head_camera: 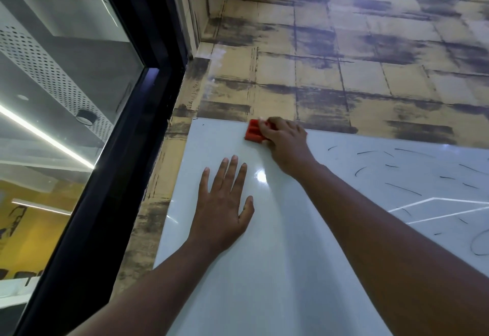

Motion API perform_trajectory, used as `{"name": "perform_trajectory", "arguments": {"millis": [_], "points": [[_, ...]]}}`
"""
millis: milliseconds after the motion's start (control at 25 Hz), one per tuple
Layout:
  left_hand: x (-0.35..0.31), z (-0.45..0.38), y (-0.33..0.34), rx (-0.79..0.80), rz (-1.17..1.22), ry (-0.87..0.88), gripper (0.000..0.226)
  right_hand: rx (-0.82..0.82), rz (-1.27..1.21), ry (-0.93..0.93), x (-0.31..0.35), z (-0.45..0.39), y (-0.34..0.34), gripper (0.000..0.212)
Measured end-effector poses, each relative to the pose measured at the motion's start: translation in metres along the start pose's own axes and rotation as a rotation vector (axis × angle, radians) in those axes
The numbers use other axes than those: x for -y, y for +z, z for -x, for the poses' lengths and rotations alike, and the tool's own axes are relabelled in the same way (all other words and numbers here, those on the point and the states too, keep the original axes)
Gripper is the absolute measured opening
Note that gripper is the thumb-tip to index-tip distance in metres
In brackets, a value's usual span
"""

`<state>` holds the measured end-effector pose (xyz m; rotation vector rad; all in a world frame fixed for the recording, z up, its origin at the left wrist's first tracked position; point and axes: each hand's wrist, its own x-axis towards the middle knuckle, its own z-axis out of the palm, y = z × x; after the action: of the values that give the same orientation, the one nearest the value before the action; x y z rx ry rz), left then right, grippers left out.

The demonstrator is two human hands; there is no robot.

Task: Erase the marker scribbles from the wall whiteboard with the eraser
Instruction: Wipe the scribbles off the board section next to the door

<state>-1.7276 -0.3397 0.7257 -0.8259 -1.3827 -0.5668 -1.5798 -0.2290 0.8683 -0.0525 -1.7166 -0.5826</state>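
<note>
Red ridged eraser in right hand grip at whiteboard top; left hand flat.

Red eraser — white whiteboard

Right hand gripping red eraser at whiteboard top edge, left hand flat, scribbles right

text: none legible | whiteboard: only marker scribbles
</note>
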Motion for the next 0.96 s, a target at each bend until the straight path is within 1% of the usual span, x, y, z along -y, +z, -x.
{"name": "perform_trajectory", "arguments": {"millis": [200, 320, 360, 480, 560, 640, 760, 840, 960], "points": [[-0.001, -0.001, 0.000, 0.007, 0.011, -0.002, 0.075, 0.074, 0.043, -0.167, 0.069, -0.018, 0.015, 0.071], [0.008, 0.000, -0.003, -0.003, 0.038, 0.013, 0.073, 0.080, 0.051, -0.208, 0.069, -0.018, 0.015, 0.071], [0.013, 0.001, -0.004, -0.013, 0.056, 0.032, 0.072, 0.066, 0.046, -0.186, 0.060, -0.018, 0.010, 0.068], [0.025, 0.003, -0.009, -0.015, 0.082, 0.080, 0.069, 0.004, -0.039, -0.036, 0.015, -0.011, -0.005, 0.055], [0.026, 0.005, -0.010, -0.004, 0.077, 0.076, 0.069, -0.012, -0.061, 0.034, -0.012, 0.001, -0.014, 0.054], [0.024, 0.007, -0.009, 0.000, 0.064, 0.075, 0.069, 0.011, -0.033, 0.069, -0.026, 0.012, -0.018, 0.055], [0.020, 0.009, -0.006, -0.030, 0.062, 0.078, 0.068, 0.095, 0.041, 0.085, -0.021, 0.015, -0.015, 0.065], [0.017, 0.008, -0.004, -0.052, 0.037, 0.049, 0.068, 0.095, 0.049, 0.076, 0.000, 0.006, -0.012, 0.069], [0.009, 0.012, -0.004, -0.034, -0.025, -0.018, 0.069, 0.070, 0.034, 0.037, 0.042, -0.018, -0.007, 0.066]]}}
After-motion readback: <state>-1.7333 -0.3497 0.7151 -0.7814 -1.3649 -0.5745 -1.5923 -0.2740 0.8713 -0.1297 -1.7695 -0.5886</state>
